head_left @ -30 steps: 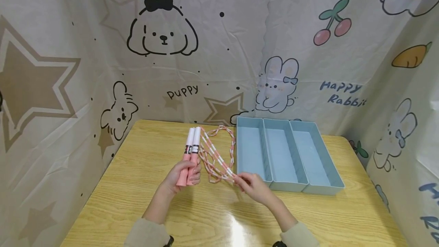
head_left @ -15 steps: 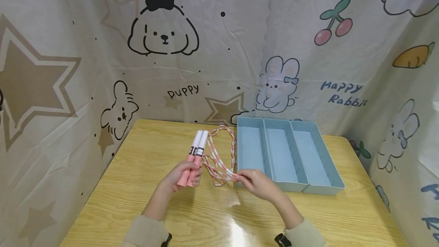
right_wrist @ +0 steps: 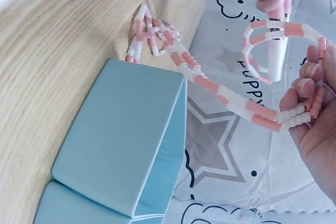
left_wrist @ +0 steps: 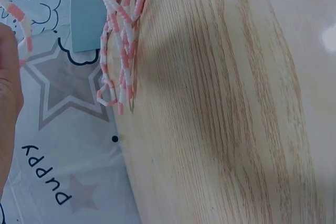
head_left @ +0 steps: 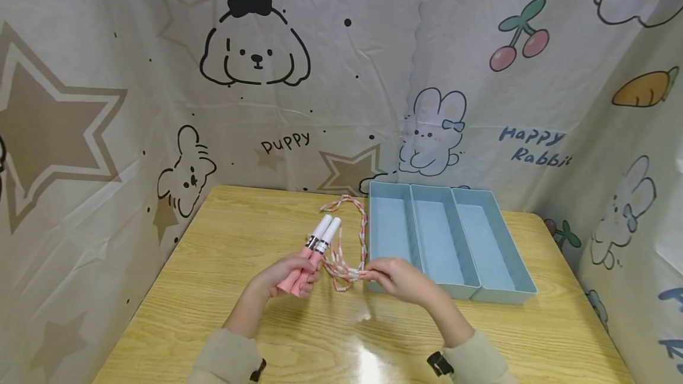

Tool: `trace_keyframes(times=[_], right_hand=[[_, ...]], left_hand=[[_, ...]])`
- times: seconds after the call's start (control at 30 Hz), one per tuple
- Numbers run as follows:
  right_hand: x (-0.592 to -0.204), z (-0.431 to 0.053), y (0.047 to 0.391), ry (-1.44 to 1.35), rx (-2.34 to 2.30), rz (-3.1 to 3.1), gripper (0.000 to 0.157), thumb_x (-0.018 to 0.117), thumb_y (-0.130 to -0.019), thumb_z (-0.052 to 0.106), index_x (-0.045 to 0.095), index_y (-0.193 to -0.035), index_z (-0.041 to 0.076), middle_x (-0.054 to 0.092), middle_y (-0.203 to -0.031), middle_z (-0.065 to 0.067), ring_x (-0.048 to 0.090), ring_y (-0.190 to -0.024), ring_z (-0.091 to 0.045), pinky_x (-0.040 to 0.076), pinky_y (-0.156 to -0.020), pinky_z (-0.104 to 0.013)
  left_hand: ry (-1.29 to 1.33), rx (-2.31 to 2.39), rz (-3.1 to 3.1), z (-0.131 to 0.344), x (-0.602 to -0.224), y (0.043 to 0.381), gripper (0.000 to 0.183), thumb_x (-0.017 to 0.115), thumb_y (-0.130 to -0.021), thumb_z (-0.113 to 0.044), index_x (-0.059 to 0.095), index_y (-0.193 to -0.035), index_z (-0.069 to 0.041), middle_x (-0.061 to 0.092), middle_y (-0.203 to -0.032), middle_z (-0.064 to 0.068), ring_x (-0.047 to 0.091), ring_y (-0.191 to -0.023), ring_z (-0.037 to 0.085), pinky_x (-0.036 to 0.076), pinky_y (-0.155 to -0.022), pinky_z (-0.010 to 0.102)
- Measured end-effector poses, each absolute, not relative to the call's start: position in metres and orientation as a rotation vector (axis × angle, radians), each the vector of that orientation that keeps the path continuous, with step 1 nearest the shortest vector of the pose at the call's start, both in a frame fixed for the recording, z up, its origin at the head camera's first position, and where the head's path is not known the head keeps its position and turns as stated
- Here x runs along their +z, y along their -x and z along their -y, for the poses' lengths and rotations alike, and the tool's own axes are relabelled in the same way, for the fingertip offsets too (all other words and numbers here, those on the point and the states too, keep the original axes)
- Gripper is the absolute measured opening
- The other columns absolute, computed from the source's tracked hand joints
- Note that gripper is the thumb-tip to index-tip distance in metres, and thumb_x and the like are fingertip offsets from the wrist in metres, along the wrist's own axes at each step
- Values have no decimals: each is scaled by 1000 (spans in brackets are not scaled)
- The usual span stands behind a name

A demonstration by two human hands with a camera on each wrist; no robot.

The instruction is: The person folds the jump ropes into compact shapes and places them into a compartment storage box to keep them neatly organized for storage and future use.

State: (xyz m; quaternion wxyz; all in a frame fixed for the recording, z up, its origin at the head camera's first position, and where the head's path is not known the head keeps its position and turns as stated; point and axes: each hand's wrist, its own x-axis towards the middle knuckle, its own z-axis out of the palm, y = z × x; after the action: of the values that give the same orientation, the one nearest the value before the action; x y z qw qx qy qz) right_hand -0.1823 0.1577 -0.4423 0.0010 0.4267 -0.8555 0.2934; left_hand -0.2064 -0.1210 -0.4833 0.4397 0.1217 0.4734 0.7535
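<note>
A pink-and-white beaded jump rope point(head_left: 364, 236) lies partly on the table, with part of it lifted between the hands. The left hand point(head_left: 290, 277) grips both pink handles point(head_left: 315, 253) side by side, their white ends tilted up and to the right. The right hand point(head_left: 397, 279) pinches the doubled beaded cord near the left tray's front corner. In the right wrist view, the cord point(right_wrist: 231, 98) runs from the right hand point(right_wrist: 315, 103) down to the table, and another part loops toward the handles. Only the edge of the left hand point(left_wrist: 8, 87) shows in the left wrist view.
Three light blue trays point(head_left: 469, 294) stand side by side on the right of the wooden table point(head_left: 213, 242). A printed cloth point(head_left: 341, 76) hangs behind and at both sides of the table.
The left hand has tilted the handles to the right and lowered their white ends. The right hand has shifted slightly right with the cord, and the lifted strands now hang lower.
</note>
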Motion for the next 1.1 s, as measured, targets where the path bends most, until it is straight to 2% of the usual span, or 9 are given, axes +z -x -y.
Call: trace_keyframes(times=[0.1, 0.3, 0.53, 0.8, 1.1], right_hand=[[-440, -157, 184, -1375, 897, 2659, 14, 52, -92, 16, 64, -90, 9, 61, -76, 5, 45, -59, 1, 42, -55, -16], [-435, -154, 185, -1424, 868, 2652, 13, 54, -90, 15, 66, -93, 10, 64, -82, 2, 54, -68, -3, 46, -62, -18], [-429, -150, 187, -1462, 794, 2638, 13, 55, -90, 14, 67, -95, 9, 65, -88, 0, 61, -79, -9, 50, -70, -21], [-423, -145, 191, -1494, 774, 2635, 10, 56, -89, 14, 65, -87, 11, 61, -80, 3, 56, -72, -5, 47, -65, -20], [-420, -141, 199, -1507, 749, 2703, 12, 54, -91, 16, 65, -89, 11, 63, -82, 3, 56, -72, -5, 48, -66, -22]], left_hand=[[-271, 1839, -1220, 120, -483, 207, 17, 35, -87, -4, 35, -103, -8, 45, -66, -2, 42, -50, 4, 38, -49, 17], [-263, 1762, -1263, 119, -482, 206, 42, 37, -85, -3, 21, -123, -6, 46, -68, 0, 42, -50, 6, 35, -48, 18], [-281, 1665, -1299, 119, -485, 207, 18, 40, -83, -5, 38, -101, -6, 48, -67, 0, 43, -49, 5, 37, -46, 18], [-261, 1559, -1331, 118, -483, 207, 10, 45, -79, -5, 44, -89, -3, 48, -62, -1, 41, -46, 5, 37, -45, 18], [-280, 1414, -1323, 115, -478, 209, 18, 49, -81, -7, 46, -99, -5, 49, -66, 1, 40, -47, 7, 33, -44, 19]])
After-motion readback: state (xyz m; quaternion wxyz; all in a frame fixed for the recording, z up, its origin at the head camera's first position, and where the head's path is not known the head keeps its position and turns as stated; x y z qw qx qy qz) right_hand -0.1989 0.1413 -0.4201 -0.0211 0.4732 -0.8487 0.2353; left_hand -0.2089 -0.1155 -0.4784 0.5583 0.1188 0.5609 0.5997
